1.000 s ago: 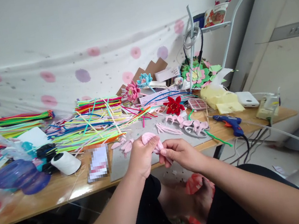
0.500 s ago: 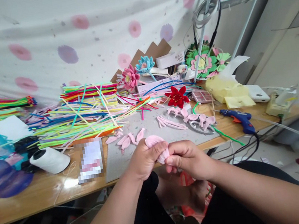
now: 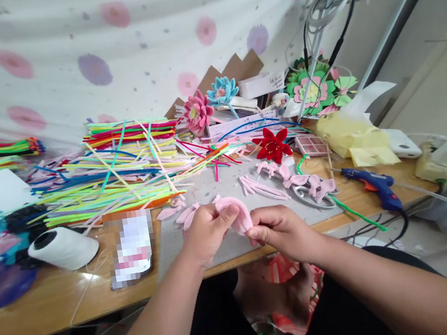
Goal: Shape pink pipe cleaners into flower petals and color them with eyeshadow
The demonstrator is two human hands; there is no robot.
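Observation:
A curved pink pipe-cleaner petal (image 3: 240,216) is held between my two hands, above the front of the grey mat (image 3: 215,254). My left hand (image 3: 208,230) grips its left side, thumb pressed on the inner face. At its lower right end, my right hand (image 3: 277,232) pinches the tip between thumb and forefinger. Behind my left hand lie several loose pink petals (image 3: 167,213), partly hidden. Straight pink pipe cleaners (image 3: 263,188) rest on the mat beyond my right hand. Farther right, a row of shaped pink petals (image 3: 296,180) lies over silver scissors (image 3: 316,198).
Heaps of coloured pipe cleaners (image 3: 99,180) cover the back left. A white thread cone (image 3: 65,248) and a blurred-out item (image 3: 131,249) lie at left. A red flower (image 3: 273,145) sits behind the mat. To the right is a blue glue gun (image 3: 371,185) with its cord.
The petal has turned between my fingers and now shows more of its inner curve. My left thumb has shifted on it, and the whole view has shifted slightly.

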